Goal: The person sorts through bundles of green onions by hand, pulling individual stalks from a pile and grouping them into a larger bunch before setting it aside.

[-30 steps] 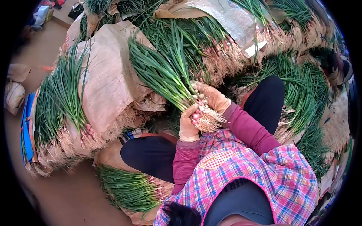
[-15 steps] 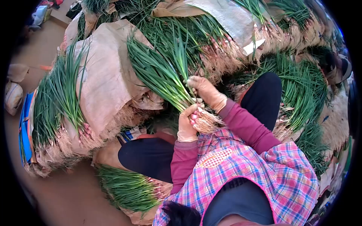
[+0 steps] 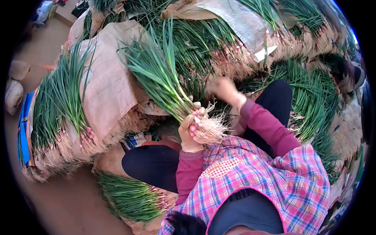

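Observation:
A bunch of spring onions (image 3: 172, 94) with long green leaves, pink bulbs and pale stringy roots is gripped in my left hand (image 3: 187, 135). The gloved fingers wrap round it just above the bulbs, and its leaves point up and to the left. Apart from the bunch, over the gap to its right, is my right hand (image 3: 225, 91), also gloved. Motion smears its fingers. Just beyond that hand lies a heap of spring onions (image 3: 231, 58), roots towards me.
To the left, more onions (image 3: 58, 98) lie on a pile beside a tan sheet (image 3: 113, 66). Another heap (image 3: 309, 94) is on the right. A low pile (image 3: 131, 196) sits by my left knee (image 3: 150, 164). A white paper scrap (image 3: 264, 54) lies on the far heap.
My right hand has left the bunch and moved right. The left hand has shifted slightly left with the bunch, whose loose stalk now lies closer to the other leaves.

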{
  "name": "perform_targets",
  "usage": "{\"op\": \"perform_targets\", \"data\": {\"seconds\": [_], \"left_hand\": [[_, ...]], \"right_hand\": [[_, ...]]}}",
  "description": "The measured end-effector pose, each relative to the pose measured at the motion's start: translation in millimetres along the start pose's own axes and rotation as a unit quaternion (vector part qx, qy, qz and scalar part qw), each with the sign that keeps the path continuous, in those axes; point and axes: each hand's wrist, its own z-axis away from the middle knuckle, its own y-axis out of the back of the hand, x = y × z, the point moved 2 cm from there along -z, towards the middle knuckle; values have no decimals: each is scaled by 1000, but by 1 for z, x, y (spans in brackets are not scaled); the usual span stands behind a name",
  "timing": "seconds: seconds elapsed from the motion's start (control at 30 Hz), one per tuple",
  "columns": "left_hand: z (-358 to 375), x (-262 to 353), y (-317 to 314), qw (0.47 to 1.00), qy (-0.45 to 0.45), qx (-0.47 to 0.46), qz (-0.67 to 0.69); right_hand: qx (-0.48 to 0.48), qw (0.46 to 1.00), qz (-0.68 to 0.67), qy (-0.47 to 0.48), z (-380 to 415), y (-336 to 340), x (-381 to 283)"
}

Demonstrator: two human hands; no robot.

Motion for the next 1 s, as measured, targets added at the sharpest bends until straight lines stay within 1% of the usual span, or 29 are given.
{"op": "perform_targets", "data": {"seconds": [0.03, 0.07, 0.1, 0.13, 0.17, 0.2, 0.23, 0.27, 0.3, 0.33, 0.37, 0.4, 0.43, 0.47, 0.53, 0.57, 0.6, 0.67, 0.73, 0.8, 0.87, 0.9, 0.93, 0.97, 1.0], "left_hand": [[-2, -1, 5, 1000, 4, 10, -28], [-4, -3, 15, 1000, 10, -7, -24], [-5, -5, 12, 1000, 3, -12, -13], [-3, -7, 9, 1000, 2, -13, -4], [-10, -8, 22, 999, -12, -46, 19], [-10, -6, 16, 999, -11, -50, 15], [-9, -5, 12, 999, -22, -28, -11], [-8, -5, 11, 999, -33, -1, -35], [-13, -5, 28, 996, -33, 9, -84], [-13, -3, 28, 996, 37, 8, -86], [-15, -7, 32, 987, 63, 45, -138], [-19, -12, 38, 974, 91, 77, -191], [-23, -18, 66, 938, 110, 117, -306], [-27, -28, 68, 944, 126, 158, -260], [-23, -32, 54, 913, 156, 165, -339], [-22, -34, 49, 909, 151, 170, -348], [-20, -36, 50, 907, 158, 169, -353], [-21, -36, 48, 905, 143, 183, -356], [-22, -31, 46, 902, 145, 191, -360], [-25, -29, 51, 892, 138, 146, -404], [-26, -28, 48, 901, 120, 139, -393], [-24, -31, 42, 914, 111, 141, -363], [-23, -33, 38, 926, 105, 143, -333], [-19, -35, 45, 931, 123, 161, -304], [-17, -45, 26, 958, 30, 163, -234]], "right_hand": [[20, 966, 25, -256, -35, 38, -8], [96, 969, 96, -208, -54, 56, -1], [-12, 953, 140, -267, -72, 46, 23], [-9, 953, 134, -270, -80, 48, 29], [-34, 955, 85, -282, -84, 47, 33], [-58, 956, 39, -286, -91, 52, 32], [-57, 923, -162, -345, -94, 58, 34], [-33, 892, -316, -323, -87, 64, 31], [-23, 786, -542, -295, -73, 71, 13], [0, 697, -653, -295, -54, 78, -11], [8, 605, -728, -323, -35, 74, -36], [-151, 583, -743, -291, -6, 53, -33], [-125, 620, -682, -367, 12, 46, -53], [-155, 602, -693, -365, 31, 30, -53], [-102, 621, -663, -405, 35, 30, -51], [-55, 609, -693, -382, 36, 25, -40], [-29, 665, -625, -408, 28, 22, -33], [2, 718, -565, -406, 25, 19, -38], [-36, 687, -592, -420, 30, 11, -56], [-32, 696, -602, -391, 31, 13, -60], [-1, 579, -689, -436, 31, 14, -62], [21, 497, -742, -450, 35, 13, -62], [31, 359, -819, -446, 38, -4, -37], [12, 519, -731, -443, 42, -15, -21], [-5, 661, -619, -424, 39, -12, -19]]}}
